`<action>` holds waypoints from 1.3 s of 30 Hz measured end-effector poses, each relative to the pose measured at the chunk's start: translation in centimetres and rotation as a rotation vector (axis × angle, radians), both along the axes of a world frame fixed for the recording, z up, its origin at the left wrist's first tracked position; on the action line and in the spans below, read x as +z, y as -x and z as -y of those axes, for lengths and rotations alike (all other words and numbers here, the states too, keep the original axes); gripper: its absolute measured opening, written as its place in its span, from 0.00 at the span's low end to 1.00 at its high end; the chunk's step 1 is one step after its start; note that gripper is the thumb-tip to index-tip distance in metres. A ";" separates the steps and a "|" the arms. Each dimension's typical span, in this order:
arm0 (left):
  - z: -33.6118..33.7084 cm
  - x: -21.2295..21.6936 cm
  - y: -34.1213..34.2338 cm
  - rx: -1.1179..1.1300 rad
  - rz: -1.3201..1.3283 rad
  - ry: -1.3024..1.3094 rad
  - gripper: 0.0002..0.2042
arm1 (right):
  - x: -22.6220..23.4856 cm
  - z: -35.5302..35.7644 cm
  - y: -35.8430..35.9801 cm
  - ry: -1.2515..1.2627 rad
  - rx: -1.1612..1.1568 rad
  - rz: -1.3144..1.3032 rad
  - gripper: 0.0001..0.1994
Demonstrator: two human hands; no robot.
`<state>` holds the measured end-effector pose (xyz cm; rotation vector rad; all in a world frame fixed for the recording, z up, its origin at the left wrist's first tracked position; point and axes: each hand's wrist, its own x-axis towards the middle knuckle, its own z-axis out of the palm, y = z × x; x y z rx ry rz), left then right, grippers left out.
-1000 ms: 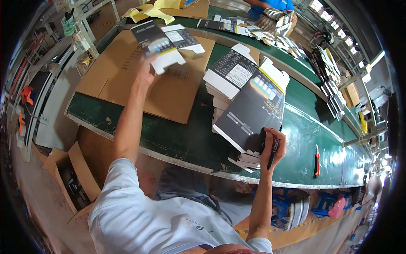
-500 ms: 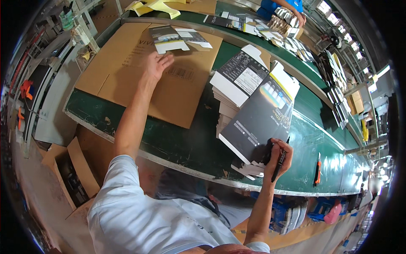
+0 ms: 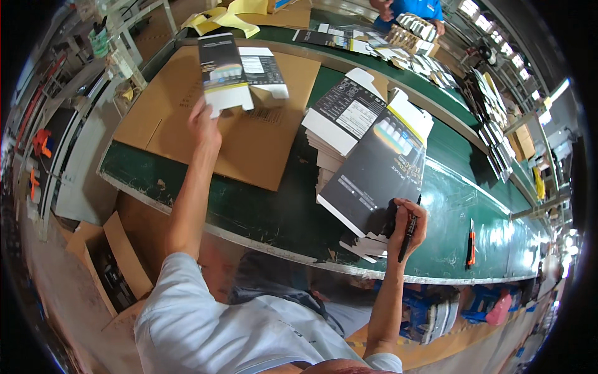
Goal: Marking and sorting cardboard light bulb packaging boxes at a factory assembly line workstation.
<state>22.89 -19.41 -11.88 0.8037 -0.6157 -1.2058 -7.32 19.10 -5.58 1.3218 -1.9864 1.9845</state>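
Observation:
My left hand (image 3: pixel 204 126) pinches the white flap end of a flattened dark carton (image 3: pixel 222 65) with a light-tube picture and a yellow stripe. Beside it, partly overlapped, lies another flat carton (image 3: pixel 265 73) showing its printed back. Both are over a large brown cardboard sheet (image 3: pixel 163 111). My right hand (image 3: pixel 411 229) grips a black marker pen (image 3: pixel 408 235) and rests at the lower corner of a large flat dark carton (image 3: pixel 379 168). That carton tops a stack of flat cartons (image 3: pixel 324 159), whose white edges show on the left.
An orange utility knife (image 3: pixel 471 244) lies on the green table (image 3: pixel 261 217) at the right. Across a raised divider, many flat cartons (image 3: pixel 386 50) lie spread near another person (image 3: pixel 430 9). An opened brown box (image 3: pixel 118 265) stands on the floor at the left.
My left hand has moved left and closed on the flap of the dark carton. That carton has swung leftward and toward me. My right hand stays at the stack with the marker.

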 end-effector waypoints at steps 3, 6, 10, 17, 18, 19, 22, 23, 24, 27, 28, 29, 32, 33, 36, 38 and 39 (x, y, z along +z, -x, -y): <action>0.7 0.3 -1.2 -0.007 0.000 0.061 0.17 | 0.1 -0.2 -0.1 -0.011 0.012 0.004 0.04; 3.2 2.6 0.9 -0.059 -0.036 0.138 0.15 | 0.1 -0.5 -0.1 0.001 0.009 0.018 0.05; 12.3 5.1 2.9 -0.283 0.090 0.087 0.20 | 0.3 0.0 -0.6 -0.009 0.025 0.025 0.04; 4.7 5.3 10.8 -0.089 0.551 0.378 0.16 | 0.9 -0.8 -0.5 -0.102 -0.086 0.016 0.07; 1.9 6.2 11.3 -0.131 0.549 0.367 0.16 | 1.0 -0.7 -0.7 -0.060 -0.084 0.049 0.11; -0.8 7.8 11.5 -0.205 0.618 0.583 0.15 | 0.9 -0.7 -0.4 -0.064 -0.041 0.080 0.12; -8.4 12.2 13.2 -0.361 0.770 0.980 0.12 | 0.4 -0.3 0.6 0.026 0.030 0.208 0.16; -10.3 13.0 13.6 -0.403 0.894 1.163 0.11 | 0.8 -0.1 0.8 0.033 0.050 0.223 0.16; -12.2 13.2 14.6 -0.417 0.874 1.173 0.11 | 1.1 -0.2 1.1 0.043 0.070 0.239 0.17; -16.4 14.0 17.5 -0.596 1.016 1.370 0.12 | 2.4 -0.3 0.8 0.048 0.075 0.335 0.14; -17.1 13.3 18.6 -0.624 1.099 1.379 0.12 | 2.5 -0.2 0.5 0.053 0.075 0.332 0.14; -17.5 12.8 19.4 -0.649 1.183 1.385 0.12 | 2.5 -0.2 0.3 0.058 0.075 0.328 0.13; -17.4 11.2 20.4 -0.798 1.279 1.269 0.13 | 3.0 -0.8 0.5 0.021 0.077 0.337 0.11; -17.0 10.5 20.6 -0.770 1.258 1.284 0.13 | 3.4 -0.8 0.5 -0.015 0.134 0.275 0.11; -18.1 10.3 21.1 -0.698 1.301 1.250 0.13 | 3.8 -1.4 0.9 -0.088 0.212 0.212 0.12; -18.0 10.7 21.4 -0.692 1.292 1.230 0.13 | 3.8 -1.2 1.0 -0.087 0.317 0.257 0.12; -18.0 10.7 21.4 -0.695 1.315 1.218 0.13 | 3.5 -1.0 0.9 -0.055 0.346 0.319 0.09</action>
